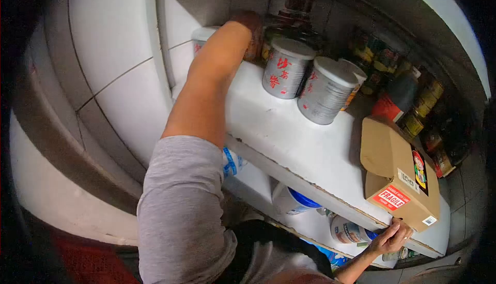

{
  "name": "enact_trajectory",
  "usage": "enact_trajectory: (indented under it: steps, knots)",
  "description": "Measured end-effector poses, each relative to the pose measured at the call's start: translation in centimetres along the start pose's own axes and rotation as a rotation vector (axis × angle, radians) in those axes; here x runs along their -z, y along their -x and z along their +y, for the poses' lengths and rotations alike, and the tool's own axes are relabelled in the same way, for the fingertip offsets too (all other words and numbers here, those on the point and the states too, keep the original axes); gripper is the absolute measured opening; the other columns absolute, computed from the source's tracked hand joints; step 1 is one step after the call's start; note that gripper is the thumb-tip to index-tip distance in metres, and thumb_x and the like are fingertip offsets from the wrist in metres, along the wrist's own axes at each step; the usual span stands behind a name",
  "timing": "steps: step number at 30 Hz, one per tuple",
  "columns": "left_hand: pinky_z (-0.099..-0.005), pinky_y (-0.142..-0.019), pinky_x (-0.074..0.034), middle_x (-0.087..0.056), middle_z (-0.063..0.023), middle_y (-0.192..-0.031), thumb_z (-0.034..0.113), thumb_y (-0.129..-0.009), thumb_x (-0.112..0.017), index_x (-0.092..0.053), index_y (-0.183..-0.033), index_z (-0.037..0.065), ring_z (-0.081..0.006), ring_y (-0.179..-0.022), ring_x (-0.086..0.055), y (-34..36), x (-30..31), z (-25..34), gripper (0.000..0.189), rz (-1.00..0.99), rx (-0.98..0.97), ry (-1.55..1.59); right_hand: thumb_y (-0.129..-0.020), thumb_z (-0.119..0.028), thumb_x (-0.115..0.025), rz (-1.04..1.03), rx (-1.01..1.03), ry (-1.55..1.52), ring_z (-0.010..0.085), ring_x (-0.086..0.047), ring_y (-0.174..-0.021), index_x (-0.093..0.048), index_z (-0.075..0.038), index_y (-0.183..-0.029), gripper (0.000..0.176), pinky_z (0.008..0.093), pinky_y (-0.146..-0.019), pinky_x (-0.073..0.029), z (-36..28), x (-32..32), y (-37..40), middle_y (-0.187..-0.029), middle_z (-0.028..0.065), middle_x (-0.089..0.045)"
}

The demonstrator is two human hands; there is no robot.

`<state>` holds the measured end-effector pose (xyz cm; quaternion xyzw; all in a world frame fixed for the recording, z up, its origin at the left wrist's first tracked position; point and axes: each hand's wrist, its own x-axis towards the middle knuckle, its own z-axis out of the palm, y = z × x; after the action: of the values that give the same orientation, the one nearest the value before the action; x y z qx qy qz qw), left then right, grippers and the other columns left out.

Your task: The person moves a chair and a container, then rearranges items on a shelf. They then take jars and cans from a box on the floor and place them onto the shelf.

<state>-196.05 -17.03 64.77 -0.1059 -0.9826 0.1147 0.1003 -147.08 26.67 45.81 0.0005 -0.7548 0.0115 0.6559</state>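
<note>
Fingers of the right hand (393,238) clamp the white shelf (289,139) edge at five o'clock, under the cardboard box (392,160). Left hand (252,28) reaches to twelve o'clock beside silver tins (285,69), its grip impossible to tell.

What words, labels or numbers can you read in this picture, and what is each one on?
"FRAGILE": red sticker on the box.
Red characters on the cans: too blurred to read.
The white label on the box and the labels on the jars: too small to read.
</note>
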Motion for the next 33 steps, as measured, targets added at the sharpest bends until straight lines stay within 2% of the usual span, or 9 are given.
enact_trajectory:
  steps: [5,15,17,19,21,23,25,29,33]
  knots:
    - [-0.0426,-0.092,-0.047,-0.062,-0.0190,-0.116,0.040,-0.071,-0.068,-0.051,-0.130,0.011,-0.0327,-0.103,-0.062,-3.7,-3.1,-0.3,0.067,0.191,-0.019,0.120,-0.093,-0.009,-0.049,-0.029,0.023,-0.012,0.0258,-0.049,-0.071,-0.060,0.001,-0.080,0.020,0.0382,-0.071,-0.040,-0.1,0.1,0.0,-0.075,0.0111,-0.058]
    - [-0.0423,-0.092,-0.047,-0.062,-0.0194,-0.116,0.034,-0.070,-0.069,-0.042,-0.138,0.014,-0.0333,-0.102,-0.062,-5.9,-2.5,1.0,0.076,0.528,-0.698,0.340,-0.092,-0.011,-0.050,0.029,-0.034,-0.054,0.0248,-0.048,-0.070,-0.061,0.002,-0.076,0.022,0.0373,-0.069,-0.038,-0.7,-0.3,-0.2,-0.073,0.0114,-0.057]
    - [-0.0421,-0.091,-0.048,-0.062,-0.0195,-0.115,0.033,-0.071,-0.068,-0.037,-0.141,0.016,-0.0338,-0.100,-0.063,-0.3,0.1,1.6,0.079,0.583,-0.757,0.430,-0.092,-0.011,-0.050,0.010,-0.024,-0.052,0.0251,-0.048,-0.071,-0.061,0.002,-0.076,0.023,0.0368,-0.069,-0.039,-0.7,-0.2,-0.4,-0.072,0.0116,-0.056]
    - [-0.0428,-0.088,-0.049,-0.061,-0.0200,-0.117,0.035,-0.075,-0.066,-0.046,-0.134,0.008,-0.0352,-0.104,-0.061,6.9,4.1,1.6,0.068,0.458,-0.548,0.291,-0.093,-0.010,-0.050,0.008,-0.024,-0.074,0.0250,-0.048,-0.071,-0.061,0.002,-0.076,0.023,0.0367,-0.070,-0.039,0.1,-0.1,0.1,-0.072,0.0110,-0.057]
    - [-0.0422,-0.097,-0.042,-0.052,-0.0220,-0.128,0.037,-0.074,-0.070,-0.046,-0.131,0.004,-0.0374,-0.113,-0.054,14.7,7.5,2.5,0.070,0.393,-0.163,0.308,-0.094,-0.009,-0.049,-0.029,-0.019,-0.039,0.0265,-0.052,-0.075,-0.061,0.003,-0.081,0.021,0.0383,-0.073,-0.042,0.5,0.1,0.5,-0.079,0.0135,-0.059]
    - [-0.0459,-0.082,-0.050,-0.059,-0.0209,-0.118,0.051,-0.073,-0.068,-0.057,-0.114,-0.002,-0.0354,-0.101,-0.061,20.9,6.8,2.0,0.067,0.437,0.285,0.254,-0.094,-0.010,-0.050,-0.027,-0.003,-0.017,0.0263,-0.053,-0.075,-0.062,0.003,-0.082,0.020,0.0379,-0.073,-0.042,0.2,-0.1,0.3,-0.079,0.0135,-0.059]
    - [-0.0473,-0.081,-0.050,-0.059,-0.0221,-0.109,0.060,-0.067,-0.070,-0.057,-0.115,0.000,-0.0371,-0.094,-0.063,23.5,2.3,1.0,0.078,0.839,0.405,0.264,-0.093,-0.010,-0.049,0.018,-0.013,-0.044,0.0246,-0.050,-0.070,-0.064,0.002,-0.081,0.022,0.0365,-0.070,-0.039,-0.3,-0.2,0.1,-0.074,0.0108,-0.060]
    - [-0.0470,-0.087,-0.048,-0.056,-0.0252,-0.116,0.066,-0.061,-0.071,-0.050,-0.128,0.003,-0.0392,-0.105,-0.058,23.7,0.3,1.6,0.094,0.632,0.553,0.387,-0.092,-0.008,-0.051,0.022,-0.019,-0.032,0.0245,-0.051,-0.071,-0.063,0.003,-0.079,0.021,0.0366,-0.070,-0.040,-0.2,-0.2,0.2,-0.076,0.0119,-0.062]
    - [-0.0465,-0.078,-0.050,-0.056,-0.0221,-0.107,0.058,-0.060,-0.077,-0.051,-0.120,0.002,-0.0377,-0.096,-0.061,22.9,-1.0,2.7,0.086,0.819,0.506,0.436,-0.091,-0.007,-0.051,0.008,0.000,-0.047,0.0250,-0.053,-0.071,-0.064,0.001,-0.082,0.018,0.0370,-0.070,-0.040,-0.3,-0.1,0.0,-0.077,0.0113,-0.063]
